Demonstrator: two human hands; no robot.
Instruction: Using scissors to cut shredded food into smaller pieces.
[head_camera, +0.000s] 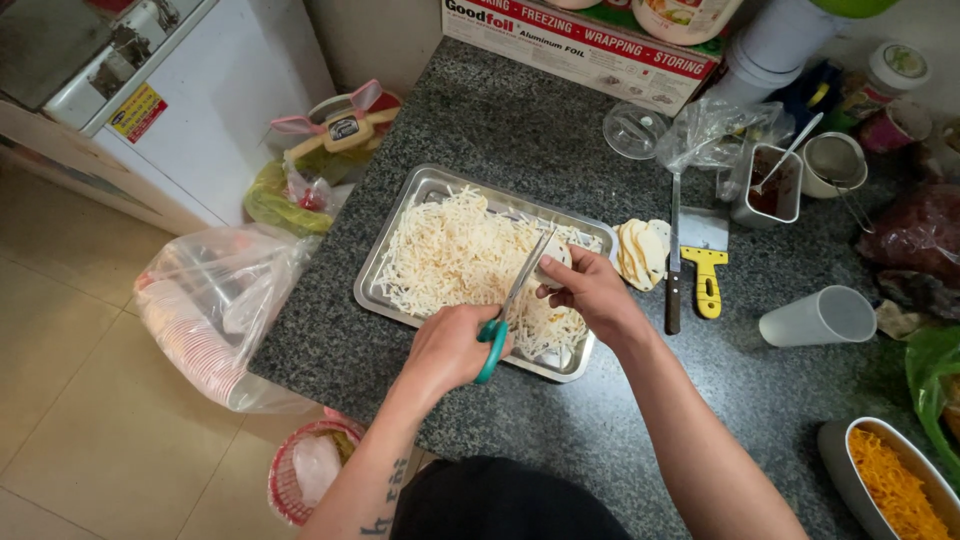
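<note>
Dark cloth at the bottom edge sits closest to the lens, and both bare forearms rise from it toward a metal tray (380, 285). Left hand (445, 350) is clenched through the teal handles of a pair of scissors (510, 305), whose thin blades slant up and away across the tray. Right hand (590, 290) pinches a pale white slice (553, 262) right at the blade tips, above the tray's right half. Beneath them lies a loose heap of white shreds (450, 255), fine and tangled, covering most of the shallow, shiny, round-cornered tray.

Speckled dark stone makes up the counter (520, 130), whose left edge drops off just beside the tray; bare stone shows above the tray and below it. To the right, a small stack of pale round slices (640, 250) sits just past the tray's corner, then a long narrow knife (674, 260) with a brown handle and a yellow-handled scraper (706, 260) lie side by side. Farther right a translucent plastic cup (820, 315) lies tipped over. An oval dish of orange shreds (895, 485) occupies the lower right corner, well apart from the hands.
</note>
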